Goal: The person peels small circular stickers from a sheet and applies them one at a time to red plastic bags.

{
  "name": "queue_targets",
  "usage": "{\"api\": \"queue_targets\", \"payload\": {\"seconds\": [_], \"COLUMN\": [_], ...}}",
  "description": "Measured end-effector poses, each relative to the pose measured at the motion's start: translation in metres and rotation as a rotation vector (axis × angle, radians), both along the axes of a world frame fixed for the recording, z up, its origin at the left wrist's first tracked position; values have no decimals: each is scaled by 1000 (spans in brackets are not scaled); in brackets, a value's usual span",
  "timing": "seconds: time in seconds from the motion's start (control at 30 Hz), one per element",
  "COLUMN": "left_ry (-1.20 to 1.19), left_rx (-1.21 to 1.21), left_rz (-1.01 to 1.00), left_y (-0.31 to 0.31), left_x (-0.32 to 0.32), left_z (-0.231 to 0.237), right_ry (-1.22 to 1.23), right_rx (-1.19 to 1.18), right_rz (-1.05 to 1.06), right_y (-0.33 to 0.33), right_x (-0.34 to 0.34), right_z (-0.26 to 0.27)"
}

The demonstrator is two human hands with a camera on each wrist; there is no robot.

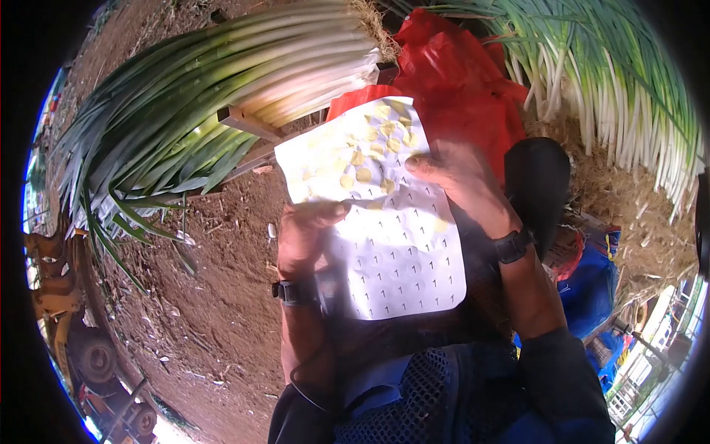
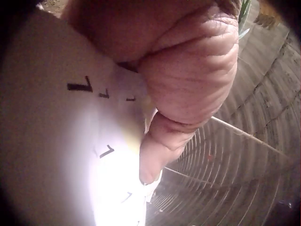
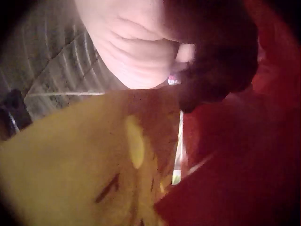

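Note:
A white sticker sheet [image 1: 403, 255] is held up in front of the lap, with rows of printed 1s and yellow round spots over its upper part. My left hand [image 1: 307, 233] grips its left edge, thumb on the printed face. On the upper right edge my right hand [image 1: 466, 181] pinches the sheet, its thumb near the yellow spots. In the left wrist view the left thumb [image 2: 162, 150] lies beside several 1s. The right wrist view shows the right hand [image 3: 141, 52] at the edge of the sheet [image 3: 70, 155]; part of that hand is in deep shadow.
Leeks [image 1: 259, 66] lie stacked on a frame with a wooden bar [image 1: 248, 122] at the back left. Behind the sheet is a red plastic bag [image 1: 466, 89]. More green onions [image 1: 614, 89] lie at the right, above a blue bag [image 1: 592, 288]. Bare soil [image 1: 200, 296] spreads at the left.

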State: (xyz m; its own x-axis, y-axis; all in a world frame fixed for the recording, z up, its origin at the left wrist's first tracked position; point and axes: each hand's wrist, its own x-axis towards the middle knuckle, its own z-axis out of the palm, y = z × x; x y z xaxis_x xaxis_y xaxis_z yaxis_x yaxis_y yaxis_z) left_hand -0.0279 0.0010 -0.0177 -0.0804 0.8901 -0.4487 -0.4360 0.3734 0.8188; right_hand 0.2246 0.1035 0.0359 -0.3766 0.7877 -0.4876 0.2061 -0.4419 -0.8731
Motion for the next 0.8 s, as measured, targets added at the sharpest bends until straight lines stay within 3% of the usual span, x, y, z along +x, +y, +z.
{"api": "queue_targets", "payload": {"seconds": [0.23,0.47,0.57,0.7,0.8], "left_ry": [7,79,-29,-105,-26], "left_rx": [21,16,-37,128,259], "left_rz": [4,-97,-6,-48,-173], "left_y": [4,8,-1,-7,-7], "left_x": [10,12,5,5,5], "left_z": [20,30,13,7,6], "right_ry": [171,381,667,733,726], "right_rx": [6,179,244,79,55], "right_rz": [56,-354,-588,-456,-548], "right_y": [3,8,11,6,-6], "right_x": [8,10,5,7,-19], "right_z": [-1,16,23,21,17]}}
